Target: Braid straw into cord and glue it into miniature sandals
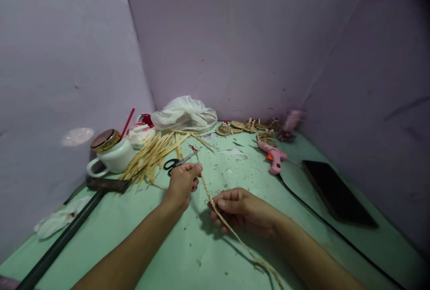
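Note:
A long braided straw cord runs from the middle of the table toward the near right edge. My left hand pinches it close to its far end, where a bit of red thread shows. Farther down, my right hand has its thumb and fingers closed loosely on the cord, palm turned inward. Scissors with black handles lie just beyond my left hand, partly hidden by it. Behind them at the left spreads a bundle of dry straw strips.
A pink glue gun with a black cable and a dark phone lie at the right. Small woven straw pieces and a white plastic bag line the back wall. At left are a white mug and a hammer.

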`<state>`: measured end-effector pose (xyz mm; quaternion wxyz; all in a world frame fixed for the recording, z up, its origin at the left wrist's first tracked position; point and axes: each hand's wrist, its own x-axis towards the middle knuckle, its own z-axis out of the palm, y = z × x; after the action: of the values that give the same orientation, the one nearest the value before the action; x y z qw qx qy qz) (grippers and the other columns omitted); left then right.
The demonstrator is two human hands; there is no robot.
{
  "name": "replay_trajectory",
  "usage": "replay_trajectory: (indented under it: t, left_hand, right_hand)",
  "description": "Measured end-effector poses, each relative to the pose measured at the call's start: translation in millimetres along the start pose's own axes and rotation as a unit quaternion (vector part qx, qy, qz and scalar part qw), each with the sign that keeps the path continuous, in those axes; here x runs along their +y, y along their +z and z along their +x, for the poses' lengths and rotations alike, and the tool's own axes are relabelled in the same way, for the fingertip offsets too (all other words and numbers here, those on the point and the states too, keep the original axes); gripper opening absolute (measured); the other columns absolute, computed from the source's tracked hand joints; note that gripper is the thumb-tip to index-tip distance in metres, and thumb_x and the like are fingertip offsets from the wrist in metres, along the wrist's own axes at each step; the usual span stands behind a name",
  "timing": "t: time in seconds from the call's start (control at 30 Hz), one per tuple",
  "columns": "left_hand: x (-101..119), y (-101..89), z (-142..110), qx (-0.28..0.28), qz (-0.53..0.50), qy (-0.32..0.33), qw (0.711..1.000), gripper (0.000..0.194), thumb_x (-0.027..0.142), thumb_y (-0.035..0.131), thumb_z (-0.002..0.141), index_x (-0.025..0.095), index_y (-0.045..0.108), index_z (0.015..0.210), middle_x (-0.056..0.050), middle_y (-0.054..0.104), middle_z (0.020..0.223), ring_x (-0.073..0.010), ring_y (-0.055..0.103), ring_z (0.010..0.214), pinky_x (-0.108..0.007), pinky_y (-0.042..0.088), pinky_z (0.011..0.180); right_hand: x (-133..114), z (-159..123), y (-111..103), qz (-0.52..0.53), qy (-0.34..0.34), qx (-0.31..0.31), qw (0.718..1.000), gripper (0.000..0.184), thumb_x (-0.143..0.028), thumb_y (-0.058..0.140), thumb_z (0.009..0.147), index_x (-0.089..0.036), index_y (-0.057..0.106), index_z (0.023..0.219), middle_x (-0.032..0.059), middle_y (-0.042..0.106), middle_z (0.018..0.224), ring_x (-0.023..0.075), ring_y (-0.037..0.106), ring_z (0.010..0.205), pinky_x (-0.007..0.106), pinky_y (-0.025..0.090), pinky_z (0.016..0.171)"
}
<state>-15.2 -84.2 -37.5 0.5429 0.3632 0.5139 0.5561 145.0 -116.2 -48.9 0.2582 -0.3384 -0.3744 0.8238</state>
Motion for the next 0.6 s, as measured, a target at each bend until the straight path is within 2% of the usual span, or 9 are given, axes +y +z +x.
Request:
replay_trajectory:
  t: [0.23, 0.4, 0.5, 0.6]
  left_hand:
    - [-1, 3.5, -6, 0.017, -0.025, -0.043, 0.999, 0.02, 0.031, 0.057, 0.069, 0.015, 0.047, 0.063, 0.002, 0.055, 0.049, -0.0034, 0.035, 0.03, -0.016, 0.019, 0.03]
    - [-11, 11.3, -7, 0.041, -0.044, -0.099, 0.993, 0.017, 0.02, 0.05, 0.074, 0.017, 0.041, 0.06, 0.007, 0.046, 0.041, -0.0026, 0.027, 0.026, -0.016, 0.02, 0.028]
    - [-13, 11.5, -3, 0.029, -0.057, -0.113, 0.992, 0.021, 0.021, 0.051, 0.075, 0.017, 0.039, 0.058, 0.007, 0.043, 0.041, -0.0021, 0.025, 0.026, -0.016, 0.021, 0.029]
    - [-5, 6.1, 0, -0.021, -0.078, -0.097, 0.992, 0.02, 0.03, 0.054, 0.076, 0.016, 0.045, 0.065, 0.004, 0.051, 0.051, -0.0024, 0.035, 0.033, -0.015, 0.03, 0.034]
  right_hand:
    - [5, 4, 6, -0.091, -0.066, 0.042, 0.993, 0.027, -0.031, 0.079, 0.05, -0.012, 0.062, 0.061, -0.0016, 0.057, 0.047, 0.0083, 0.049, 0.041, 0.022, 0.036, 0.046]
    - [11, 0, 20, -0.131, -0.119, 0.07, 0.982, 0.014, -0.022, 0.07, 0.058, -0.014, 0.058, 0.056, -0.0047, 0.051, 0.044, 0.0062, 0.041, 0.042, 0.019, 0.026, 0.042]
    - [14, -1, 26, -0.147, -0.141, 0.074, 0.976, 0.01, -0.02, 0.067, 0.06, -0.015, 0.059, 0.057, -0.0044, 0.052, 0.047, 0.0068, 0.042, 0.043, 0.02, 0.027, 0.043]
    - [11, 2, 26, -0.099, -0.166, 0.12, 0.974, 0.014, -0.024, 0.07, 0.059, -0.015, 0.06, 0.058, -0.0046, 0.052, 0.046, 0.0069, 0.042, 0.042, 0.02, 0.031, 0.043]
